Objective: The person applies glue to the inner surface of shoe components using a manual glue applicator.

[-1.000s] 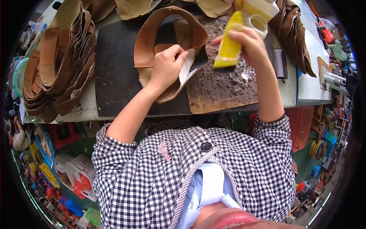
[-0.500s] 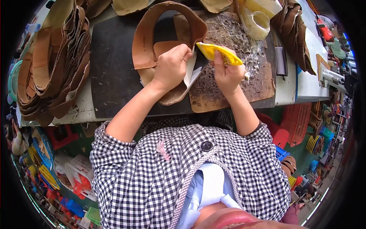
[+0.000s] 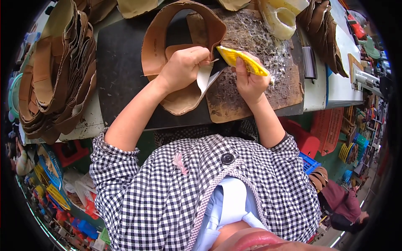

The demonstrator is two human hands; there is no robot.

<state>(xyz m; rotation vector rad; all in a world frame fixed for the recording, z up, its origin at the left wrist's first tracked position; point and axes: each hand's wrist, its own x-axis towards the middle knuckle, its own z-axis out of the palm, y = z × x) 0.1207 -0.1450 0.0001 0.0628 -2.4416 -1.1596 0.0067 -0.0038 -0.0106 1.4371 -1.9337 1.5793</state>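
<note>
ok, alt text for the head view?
Seen from above, a person at a workbench holds a brown leather piece down with the left hand while the right hand presses a yellow tool to its edge. More brown pieces are stacked at left.

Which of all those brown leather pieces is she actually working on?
The curved brown leather piece under her left hand, on the dark mat; the others sit stacked, untouched, far left.

A leather or shoe workshop is shown: stacks of brown cut pieces (image 3: 50, 79) are piled on a worn workbench (image 3: 121, 83), a glue-crusted board (image 3: 259, 83) is laid there, and plastic crates (image 3: 331, 129) are kept below.
</note>
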